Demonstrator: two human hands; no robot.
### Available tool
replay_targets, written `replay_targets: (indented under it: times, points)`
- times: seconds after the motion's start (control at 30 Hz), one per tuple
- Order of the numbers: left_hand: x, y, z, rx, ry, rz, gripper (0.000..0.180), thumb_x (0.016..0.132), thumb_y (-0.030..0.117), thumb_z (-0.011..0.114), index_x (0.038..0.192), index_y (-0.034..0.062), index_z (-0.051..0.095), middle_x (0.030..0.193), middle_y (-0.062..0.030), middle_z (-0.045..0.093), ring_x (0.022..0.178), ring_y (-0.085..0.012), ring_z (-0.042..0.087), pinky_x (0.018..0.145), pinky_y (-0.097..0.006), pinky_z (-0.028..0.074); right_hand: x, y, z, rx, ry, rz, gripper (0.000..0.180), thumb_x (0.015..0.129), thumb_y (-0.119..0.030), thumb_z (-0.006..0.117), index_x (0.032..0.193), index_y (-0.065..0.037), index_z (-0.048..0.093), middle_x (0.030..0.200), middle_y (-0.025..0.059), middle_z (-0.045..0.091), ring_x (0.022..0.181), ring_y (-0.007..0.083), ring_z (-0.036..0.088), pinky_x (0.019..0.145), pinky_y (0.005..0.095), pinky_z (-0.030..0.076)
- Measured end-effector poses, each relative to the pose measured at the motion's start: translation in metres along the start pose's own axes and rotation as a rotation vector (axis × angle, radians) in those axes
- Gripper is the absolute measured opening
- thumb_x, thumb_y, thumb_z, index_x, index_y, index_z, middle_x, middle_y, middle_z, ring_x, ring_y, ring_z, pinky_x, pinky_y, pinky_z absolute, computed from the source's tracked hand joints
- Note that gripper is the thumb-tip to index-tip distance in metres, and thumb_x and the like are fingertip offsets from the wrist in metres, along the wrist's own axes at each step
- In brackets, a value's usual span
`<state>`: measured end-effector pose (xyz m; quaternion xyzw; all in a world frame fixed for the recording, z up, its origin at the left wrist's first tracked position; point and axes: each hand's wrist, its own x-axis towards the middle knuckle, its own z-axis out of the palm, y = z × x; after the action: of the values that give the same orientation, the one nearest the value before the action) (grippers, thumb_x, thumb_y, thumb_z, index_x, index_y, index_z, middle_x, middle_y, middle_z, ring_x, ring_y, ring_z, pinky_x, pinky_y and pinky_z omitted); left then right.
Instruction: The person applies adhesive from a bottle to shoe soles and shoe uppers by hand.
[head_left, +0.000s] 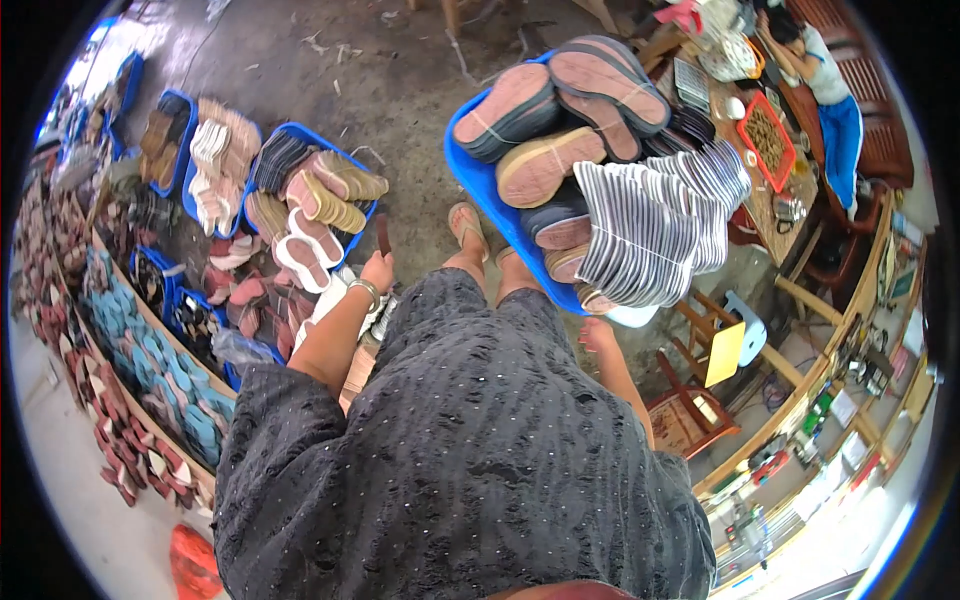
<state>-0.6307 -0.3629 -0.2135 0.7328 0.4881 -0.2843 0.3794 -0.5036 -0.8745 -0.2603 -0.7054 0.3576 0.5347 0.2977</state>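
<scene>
2 hands [377, 271] near stacked soles [640, 235]

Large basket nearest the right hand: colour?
The basket is blue; its rim shows best in the head view.

Soles [655, 240] lie in a basket [500, 222] at right; other baskets [318, 136] stand left; farther right, a tray [752, 153] sits on the surface [765, 215].

You're in a shoemaking workshop: a blue crate [480, 192] of shoe soles [640, 225] at one o'clock, shelves [212, 376] of shoe parts [150, 345] at nine.
</scene>
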Motion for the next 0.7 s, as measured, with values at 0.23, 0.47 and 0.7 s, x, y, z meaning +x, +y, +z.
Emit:
replay_targets:
  times: [0.23,0.47,0.7]
  points:
    - [-0.039,-0.049,0.011,-0.327,-0.185,-0.045,0.022,0.089,0.021,0.043,0.1,0.0025,0.048,0.065,-0.0077,0.058,0.048,-0.0167,0.054,0.047,-0.031,0.045,-0.005,-0.068,0.043,-1.072,-0.121,-0.726,0.026,0.082,-0.027,0.048,0.086,-0.008,0.065,0.068,0.011,0.06,0.064,0.0245,0.06,0.059,0.0389,0.045]
    - [-0.146,-0.023,0.025,-0.521,0.131,0.376,0.024,0.087,0.019,0.048,0.104,0.0024,0.056,0.087,-0.013,0.06,0.087,-0.0215,0.058,0.075,-0.032,0.045,-0.076,-0.148,0.122,-0.882,-0.594,-0.771,0.04,0.091,-0.035,0.046,0.1,-0.001,0.063,0.09,0.007,0.066,0.082,0.0171,0.061,0.072,0.0304,0.046]
    - [-0.279,0.036,0.027,-0.837,-0.126,0.508,0.025,0.092,0.028,0.046,0.098,0.007,0.058,0.061,0.0025,0.048,0.052,-0.006,0.045,0.047,-0.02,0.038,-0.261,-0.134,0.193,-0.158,-1.301,-0.536,0.047,0.092,-0.034,0.045,0.125,-0.001,0.043,0.115,0.0134,0.056,0.102,0.0245,0.056,0.091,0.0358,0.041]
